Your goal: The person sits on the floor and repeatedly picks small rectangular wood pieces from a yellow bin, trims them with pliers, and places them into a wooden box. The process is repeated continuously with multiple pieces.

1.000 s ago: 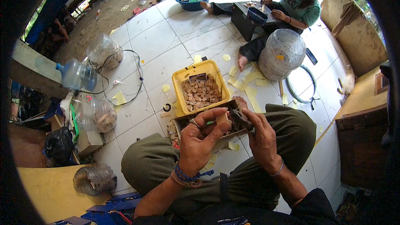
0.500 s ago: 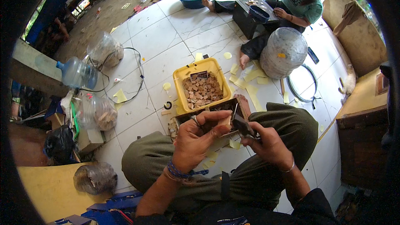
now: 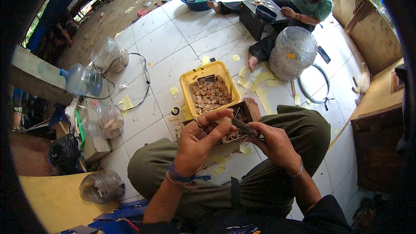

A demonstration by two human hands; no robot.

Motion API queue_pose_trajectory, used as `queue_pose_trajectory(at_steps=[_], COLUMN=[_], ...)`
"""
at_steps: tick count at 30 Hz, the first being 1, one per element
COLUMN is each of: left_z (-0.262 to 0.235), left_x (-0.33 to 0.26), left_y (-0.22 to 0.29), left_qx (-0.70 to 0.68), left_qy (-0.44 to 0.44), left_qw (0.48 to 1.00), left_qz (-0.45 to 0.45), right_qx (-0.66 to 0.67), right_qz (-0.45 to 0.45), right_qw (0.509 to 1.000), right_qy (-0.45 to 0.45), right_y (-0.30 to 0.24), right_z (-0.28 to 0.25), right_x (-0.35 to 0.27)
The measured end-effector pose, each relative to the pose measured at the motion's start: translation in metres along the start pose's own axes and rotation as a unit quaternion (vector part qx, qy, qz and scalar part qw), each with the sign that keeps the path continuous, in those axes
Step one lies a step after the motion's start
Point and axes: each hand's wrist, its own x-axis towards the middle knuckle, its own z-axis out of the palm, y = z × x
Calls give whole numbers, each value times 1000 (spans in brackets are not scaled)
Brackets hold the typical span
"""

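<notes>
My left hand [image 3: 193, 146] pinches a small tan block [image 3: 224, 121] between thumb and fingers. In my right hand [image 3: 277, 144] is a dark, flat-ended metal tool [image 3: 245, 127], its tip against or very close to the block; its exact kind is unclear. Both hands are above a wooden box [image 3: 252, 113] with small brown pieces inside, partly hidden by my fingers. Just beyond it stands a yellow plastic basin [image 3: 185, 90] holding a heap of small brown square pieces [image 3: 211, 92].
Yellow paper scraps [image 3: 263, 97] litter the white tiles. A co-worker [image 3: 310, 4] sits at the far right by a black box [image 3: 251, 19]. A big whitish plastic container [image 3: 293, 54] and coiled cable [image 3: 313, 84] lie nearer. Clear bottles [image 3: 81, 80] are at left; a blue basin [image 3: 199, 5] is far off.
The tool in my right hand has swung to a flatter angle and its tip has come to the block. My left hand has tilted slightly, showing more of the box's contents.
</notes>
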Motion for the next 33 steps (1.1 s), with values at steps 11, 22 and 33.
queue_pose_trajectory(at_steps=[11,22,33], left_z=[5,3,2], left_x=[0,0,3], left_y=[-7,-10,-13], left_qx=[192,273,319], left_qy=[46,63,59], left_qw=[975,947,926], left_qz=[100,159,191], right_qx=[-90,-84,-113], right_qz=[50,26,37], right_qw=[994,992,990], right_qy=[47,94,73], right_y=[8,16,11], right_z=[4,9,7], right_x=[0,-1,0])
